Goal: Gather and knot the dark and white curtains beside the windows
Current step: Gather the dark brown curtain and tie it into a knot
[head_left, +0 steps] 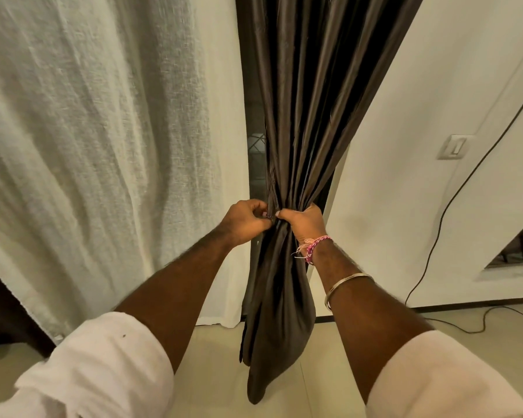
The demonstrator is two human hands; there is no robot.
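Currently both hands are on the dark curtain (293, 122), bunching it into one narrow neck between them. Right hand (305, 223) is wrapped round the bundle from its right side, thumb across the front, fingers hidden behind the cloth. Left hand (246, 220) is touching the bundle's left edge, fingers curled in and pinching a fold next to the right thumb. The two hands are nearly touching each other.

Above the hands the dark curtain fans out in pleats up to the frame's top. Below them it hangs loose as a twisted tail between the forearms, ending just above the tiled floor (329, 357). No knot visible in it.

White curtain (103, 131) hangs left of the left hand, spread wide and ungathered, well apart from the grip, hem down near the floor. Between the two curtains, just above the left hand, a thin strip of dark window glass (255, 152) shows.

Right wrist carries a pink-and-white thread band (314, 247), with a metal bangle (346, 286) further up the forearm. Both sleeves (103, 366) are white, rolled up.

Right of the right hand: pale wall (405, 146), a wall switch (455, 147) well above hand level, and a black cable (444, 215) running down the wall onto the floor.
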